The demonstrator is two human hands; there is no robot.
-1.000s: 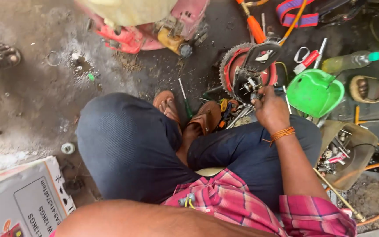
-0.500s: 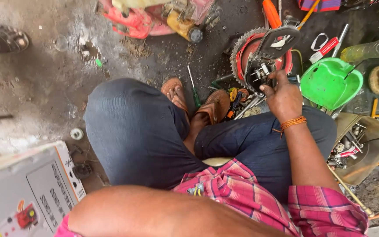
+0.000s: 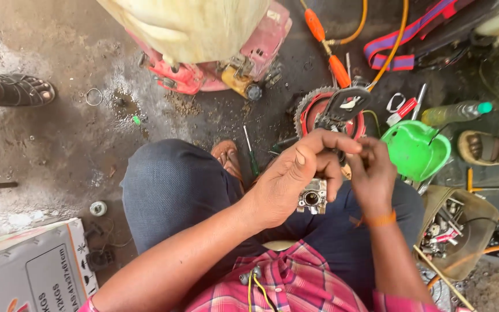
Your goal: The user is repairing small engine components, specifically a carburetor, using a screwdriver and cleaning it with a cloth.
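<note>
Metal carburettor (image 3: 312, 198) sits over my lap, gripped in my left hand (image 3: 295, 173) so its round opening faces up at me. My right hand (image 3: 373, 173) pinches narrowly at something beside it; I cannot tell what. Green funnel (image 3: 415, 151) lies near, on the ground.

Soft, even daylight, faint shadows, sharp centre (edges bend slightly outward).

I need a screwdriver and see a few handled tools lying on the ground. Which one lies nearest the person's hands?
The green-handled screwdriver, lying beside the sandalled foot just left of the left hand. The orange-handled tools lie farther up.
</note>
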